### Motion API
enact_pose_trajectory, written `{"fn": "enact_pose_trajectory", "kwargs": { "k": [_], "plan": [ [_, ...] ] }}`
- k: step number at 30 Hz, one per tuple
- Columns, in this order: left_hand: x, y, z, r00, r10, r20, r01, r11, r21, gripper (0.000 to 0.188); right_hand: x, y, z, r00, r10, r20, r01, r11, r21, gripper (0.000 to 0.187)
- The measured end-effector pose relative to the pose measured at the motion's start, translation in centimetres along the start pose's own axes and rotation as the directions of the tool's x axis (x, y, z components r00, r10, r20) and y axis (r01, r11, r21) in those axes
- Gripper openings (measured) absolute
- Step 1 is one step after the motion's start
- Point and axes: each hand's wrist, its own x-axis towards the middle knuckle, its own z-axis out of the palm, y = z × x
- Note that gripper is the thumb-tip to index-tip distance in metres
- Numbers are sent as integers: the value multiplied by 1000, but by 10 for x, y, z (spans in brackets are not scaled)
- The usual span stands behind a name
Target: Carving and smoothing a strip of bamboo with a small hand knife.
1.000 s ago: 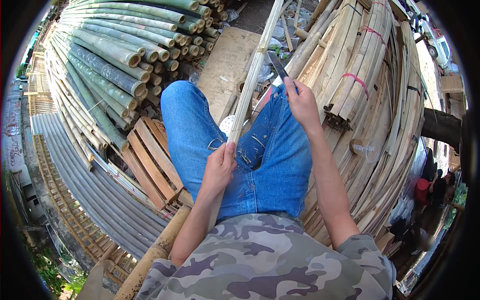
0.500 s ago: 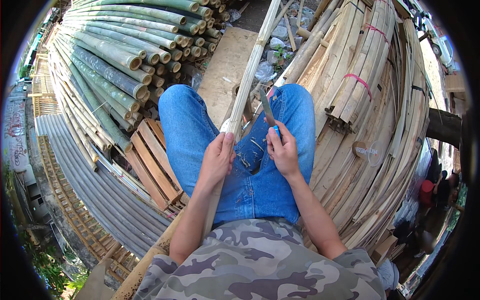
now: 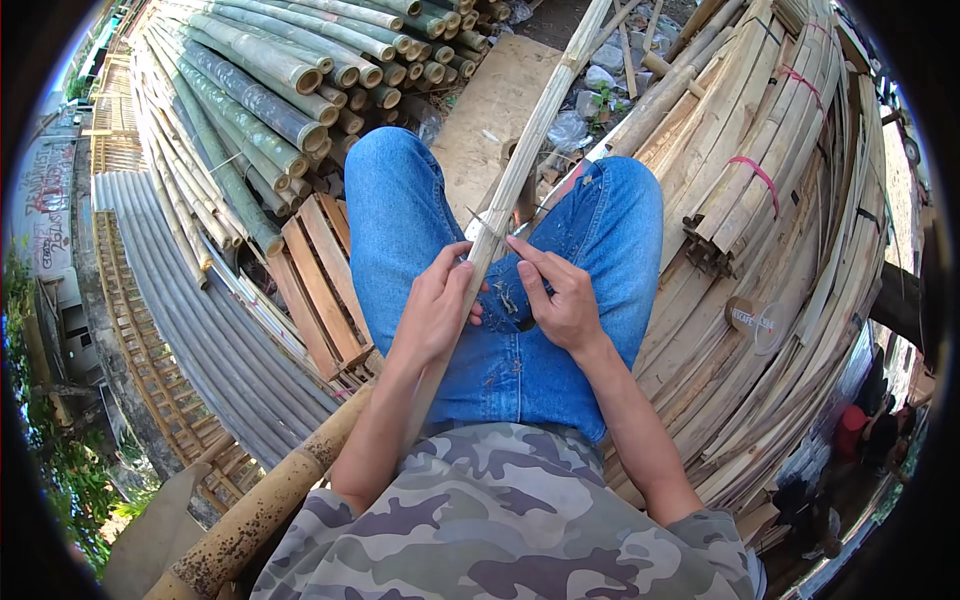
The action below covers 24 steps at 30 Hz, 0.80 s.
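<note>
A second ago my right grip [image 3: 566,302] has the knife [image 3: 487,227] out over my right knee, and half a second ago over my lap, apart from the pale strip [image 3: 522,165]. Now I bring it in close: the blade, then pointing away from me, lies across the strip just beyond my left grip [image 3: 434,305]. It looks narrow now, and my fingers hide its blue handle. My view has shifted, showing more of the thick bamboo pole [image 3: 250,505] at lower left.
</note>
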Motion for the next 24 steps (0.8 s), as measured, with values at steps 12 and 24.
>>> {"fn": "enact_pose_trajectory", "kwargs": {
  "k": [12, 24],
  "plan": [
    [-76, -51, 4, 954, 191, -230, -60, 875, 481, 26, -21, -33, 2, 999, 10, 32, -7, 996, -85, 24],
    [-79, -60, 0, 943, 232, -241, -100, 883, 458, 32, 10, -46, -25, 980, 64, 187, -39, 990, -137, 31]
  ]
}}
